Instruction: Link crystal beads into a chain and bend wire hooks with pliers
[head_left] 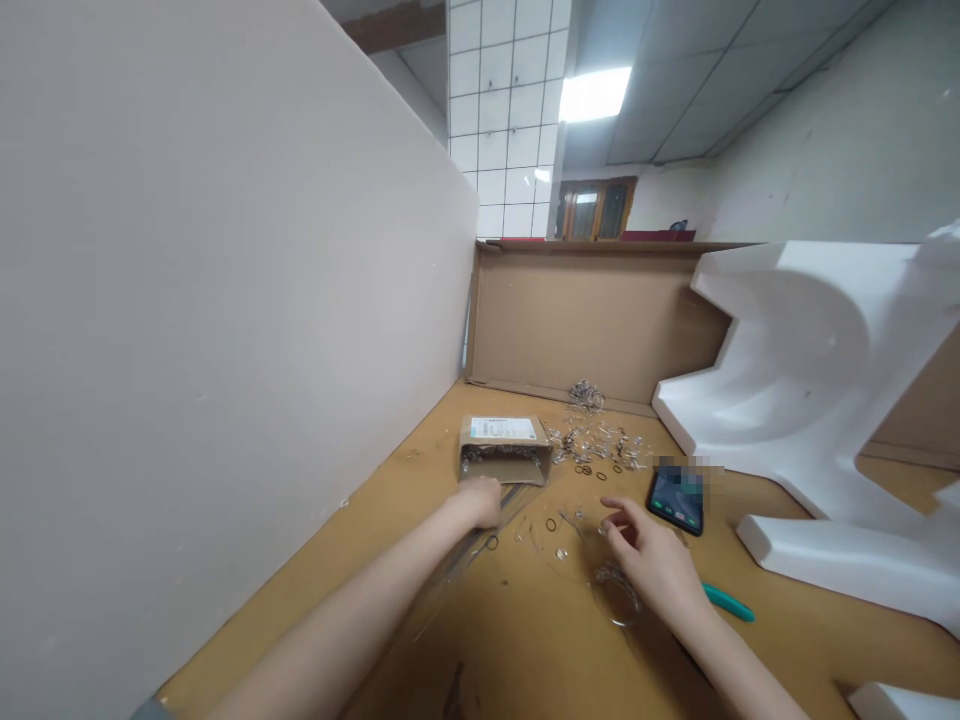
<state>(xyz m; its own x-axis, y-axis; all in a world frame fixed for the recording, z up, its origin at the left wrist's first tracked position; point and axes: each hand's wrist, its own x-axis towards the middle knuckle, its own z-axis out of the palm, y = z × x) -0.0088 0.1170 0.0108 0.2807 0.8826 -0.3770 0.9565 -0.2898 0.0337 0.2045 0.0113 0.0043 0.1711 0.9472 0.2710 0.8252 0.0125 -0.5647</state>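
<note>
My left hand (480, 503) is closed, just in front of the mouth of a small cardboard box (472, 466) that lies on its side with small clear pieces inside. Thin grey strands (469, 553) run under and past this hand; whether its fingers grip them is hidden. To the right, my right hand (651, 553) hovers low above the table, index finger stretched out and apart from the thumb. A small clear piece lies by its fingertips. Below it is a coil of clear line (619, 597). Dark rings (551, 524) and clear bits lie between the hands.
Behind the box spreads a scatter of small clear and metallic pieces (589, 440). A phone (676, 500) and a teal-handled tool (727, 602) lie on the right. White foam blocks (780, 370) stand at the right, a cardboard wall (585, 320) at the back, a white panel (247, 300) at the left.
</note>
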